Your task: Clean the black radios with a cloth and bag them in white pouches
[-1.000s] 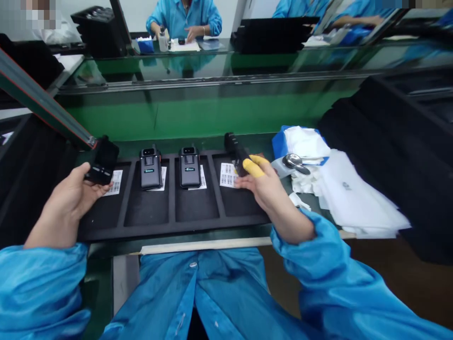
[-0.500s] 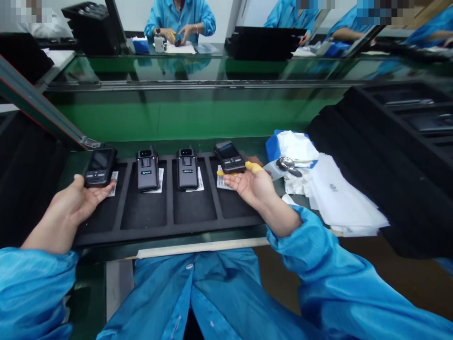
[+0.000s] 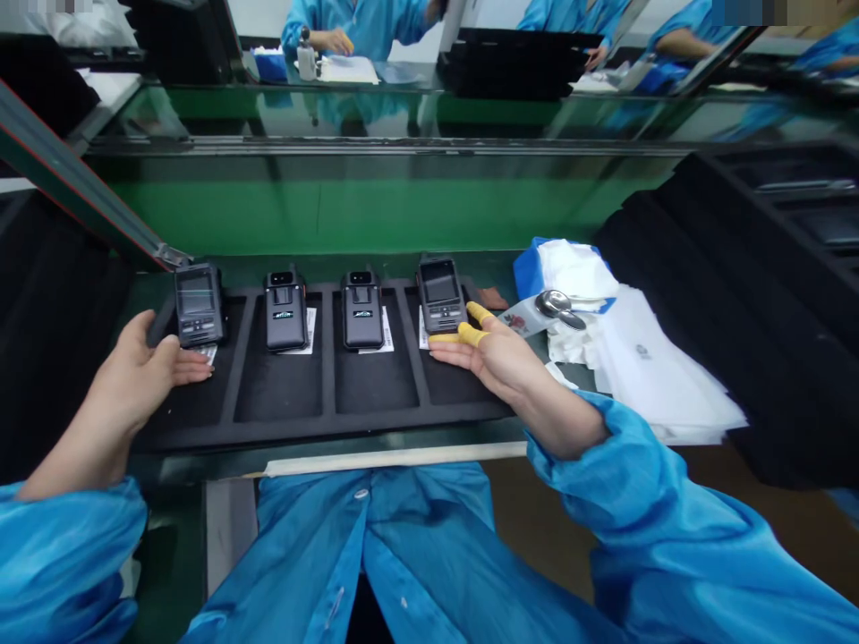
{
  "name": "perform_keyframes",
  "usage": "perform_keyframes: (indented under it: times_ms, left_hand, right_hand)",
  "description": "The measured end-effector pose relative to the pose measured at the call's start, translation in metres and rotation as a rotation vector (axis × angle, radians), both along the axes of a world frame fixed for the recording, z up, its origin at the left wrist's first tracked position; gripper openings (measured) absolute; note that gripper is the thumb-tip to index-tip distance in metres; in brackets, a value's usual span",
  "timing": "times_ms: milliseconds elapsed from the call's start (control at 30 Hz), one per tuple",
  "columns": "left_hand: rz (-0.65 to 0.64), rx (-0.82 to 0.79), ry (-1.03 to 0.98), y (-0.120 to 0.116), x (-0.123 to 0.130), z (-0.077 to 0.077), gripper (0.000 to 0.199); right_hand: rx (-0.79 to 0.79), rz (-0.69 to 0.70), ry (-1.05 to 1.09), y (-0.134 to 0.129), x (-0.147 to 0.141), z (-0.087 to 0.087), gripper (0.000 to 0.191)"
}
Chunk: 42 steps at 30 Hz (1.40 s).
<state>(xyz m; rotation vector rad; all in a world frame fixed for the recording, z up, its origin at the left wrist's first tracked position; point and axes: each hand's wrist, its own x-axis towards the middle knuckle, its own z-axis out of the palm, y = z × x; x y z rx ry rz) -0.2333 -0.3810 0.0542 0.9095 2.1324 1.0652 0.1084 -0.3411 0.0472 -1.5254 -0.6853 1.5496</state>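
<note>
Four compartments of a black foam tray (image 3: 327, 416) each carry a handheld radio. The left radio (image 3: 199, 304) lies screen up at the tray's left end. Just below it, my left hand (image 3: 144, 367) is open, with fingers stretched out over the tray. The right radio (image 3: 441, 295) also lies screen up. My right hand (image 3: 500, 353), with yellow finger cots, is open at this radio's lower edge; whether it touches is hard to tell. Between them, two radios, the inner left one (image 3: 285, 311) and the inner right one (image 3: 362, 309), lie back up. White label slips show beneath the radios.
Right of the tray are a blue tissue box (image 3: 527, 268), a round metal object (image 3: 554, 302) and white sheets (image 3: 661, 367). Black foam trays (image 3: 711, 295) are stacked at far right, others at far left (image 3: 54, 340). Co-workers in blue sit behind the green partition (image 3: 376, 210).
The left and right radios have gone from tilted in my hands to lying in the tray. My left hand has let go; the right hand's fingers have loosened. The view has shifted slightly.
</note>
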Motion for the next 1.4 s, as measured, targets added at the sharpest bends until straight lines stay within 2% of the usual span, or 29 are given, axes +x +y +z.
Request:
perform_keyframes:
  times_ms: [67,133,200,267,367,433,500,567,633,700,767,800,867,933,967,1033,1133,1267,1333,1400]
  left_hand:
    - [-0.104,-0.075,0.202,-0.008,0.008,0.008,0.068]
    - [-0.228,-0.114,0.472,-0.015,0.021,0.015,0.064]
    - [-0.350,-0.157,0.715,-0.018,0.039,0.020,0.063]
    - [-0.475,-0.236,0.849,-0.013,0.059,0.019,0.071]
    - [-0.547,-0.341,0.937,0.002,0.084,0.012,0.087]
    - [-0.560,-0.377,0.947,0.012,0.093,0.005,0.092]
    - [-0.570,-0.394,0.932,0.020,0.096,0.000,0.095]
    - [-0.576,-0.389,0.903,0.022,0.096,-0.003,0.094]
    - [-0.563,-0.351,0.849,0.022,0.093,-0.005,0.089]
    - [-0.503,-0.255,0.698,0.022,0.085,-0.006,0.088]
    - [-0.365,-0.084,0.286,0.024,0.076,-0.006,0.086]
    - [-0.283,0.000,0.029,0.026,0.072,-0.006,0.080]
    - [-0.162,0.108,-0.409,0.033,0.068,-0.005,0.054]
    - [-0.126,0.135,-0.618,0.042,0.070,-0.005,0.027]
    - [-0.131,0.136,-0.659,0.046,0.073,-0.005,0.024]
    - [-0.128,0.135,-0.751,0.052,0.081,-0.005,0.030]
    - [-0.119,0.137,-0.889,0.053,0.087,-0.008,0.036]
    - [-0.061,0.147,-1.008,0.044,0.085,-0.012,0.037]
    - [-0.037,0.113,-0.917,0.041,0.083,-0.013,0.037]
    - [-0.036,0.069,-0.789,0.039,0.082,-0.014,0.025]
  right_hand:
    - [-0.006,0.030,0.003,-0.007,0.000,0.006,0.070]
    - [0.061,0.091,-0.087,-0.012,0.000,0.012,0.074]
    - [0.197,0.218,-0.277,-0.013,-0.005,0.017,0.079]
    - [0.344,0.436,-0.585,-0.010,-0.017,0.021,0.083]
    - [0.423,0.770,-1.171,-0.002,-0.049,0.021,0.083]
    - [0.439,0.907,-1.437,0.002,-0.071,0.017,0.085]
    - [0.477,0.973,-1.552,0.005,-0.087,0.010,0.087]
    - [0.498,0.980,-1.582,0.008,-0.094,0.003,0.087]
    - [0.476,0.946,-1.553,0.011,-0.093,-0.001,0.088]
    - [0.448,0.883,-1.477,0.014,-0.086,0.000,0.092]
    - [0.394,0.783,-1.314,0.016,-0.078,0.004,0.095]
    - [0.352,0.715,-1.166,0.018,-0.075,0.006,0.092]
    - [0.238,0.548,-0.733,0.021,-0.072,0.010,0.075]
    - [0.118,0.397,-0.263,0.025,-0.076,0.012,0.048]
    - [0.067,0.345,-0.078,0.027,-0.079,0.012,0.037]
    - [-0.006,0.296,0.163,0.031,-0.085,0.011,0.027]
    - [-0.045,0.258,0.332,0.032,-0.088,0.009,0.027]
    - [-0.089,0.236,0.324,0.025,-0.080,0.004,0.035]
    - [-0.078,0.235,0.236,0.020,-0.076,0.002,0.040]
    - [-0.038,0.249,0.143,0.017,-0.075,-0.001,0.052]
